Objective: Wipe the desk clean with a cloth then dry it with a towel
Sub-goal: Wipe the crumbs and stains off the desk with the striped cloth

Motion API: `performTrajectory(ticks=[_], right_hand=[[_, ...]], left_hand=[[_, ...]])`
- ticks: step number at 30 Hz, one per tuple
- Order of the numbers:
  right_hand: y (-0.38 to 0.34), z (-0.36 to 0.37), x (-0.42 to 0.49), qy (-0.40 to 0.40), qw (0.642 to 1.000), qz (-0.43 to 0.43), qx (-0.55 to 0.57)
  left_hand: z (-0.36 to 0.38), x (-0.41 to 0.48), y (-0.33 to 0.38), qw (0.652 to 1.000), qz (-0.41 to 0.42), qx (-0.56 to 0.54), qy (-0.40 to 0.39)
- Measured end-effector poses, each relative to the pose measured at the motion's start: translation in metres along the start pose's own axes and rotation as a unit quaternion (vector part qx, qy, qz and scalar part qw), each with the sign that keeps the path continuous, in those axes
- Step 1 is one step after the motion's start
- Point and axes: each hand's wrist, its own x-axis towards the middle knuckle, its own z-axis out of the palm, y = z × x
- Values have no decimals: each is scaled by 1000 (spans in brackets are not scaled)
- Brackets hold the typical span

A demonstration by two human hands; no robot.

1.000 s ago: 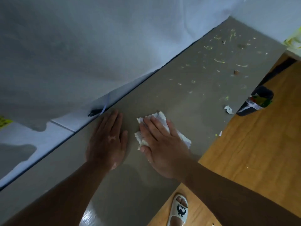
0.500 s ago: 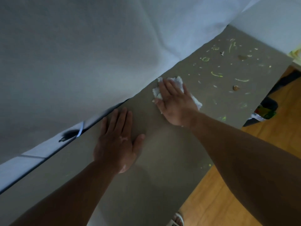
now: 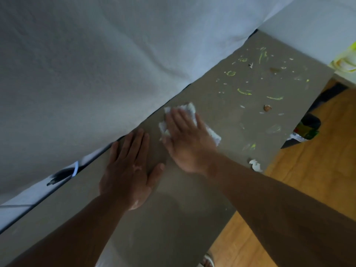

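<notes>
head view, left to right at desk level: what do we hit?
Dark pen-like object → left hand → right hand flat on the white cloth → brown crumb → dark bin.

One wide-angle camera sits on the person's head and looks forward and steeply down onto the desk [image 3: 173, 228]. It is close: the left hand [image 3: 128, 170] and right hand [image 3: 187, 140] fill the middle of the view, pointing away from the lens. The view is rolled, so the desk runs slantwise from lower left to upper right, with a white surface [image 3: 96, 74] above-left and the wood floor [image 3: 308, 189] at lower right.
</notes>
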Motion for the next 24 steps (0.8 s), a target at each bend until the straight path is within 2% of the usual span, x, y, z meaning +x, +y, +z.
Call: performTrajectory(ticks=[3, 5, 8, 11, 15, 21, 24], right_hand=[[10, 1, -13, -39, 995, -94, -8], [27, -5, 2, -52, 995, -81, -28], [64, -12, 38, -42, 998, 37, -41], [84, -15, 60, -27, 986, 162, -9], [50, -11, 55, -15, 973, 229, 11], [-22, 7, -19, 25, 992, 121, 29], [-26, 10, -52, 21, 997, 74, 17]], left_hand=[[-1, 0, 0, 1000, 0, 3, -2], [-1, 0, 0, 1000, 0, 3, 3], [-1, 0, 0, 1000, 1, 11, 3], [-1, 0, 0, 1000, -3, 20, -3], [0, 2, 0, 1000, -1, 22, -3], [1, 1, 0, 1000, 1, 25, -6], [1, 1, 1, 1000, -2, 29, -5]])
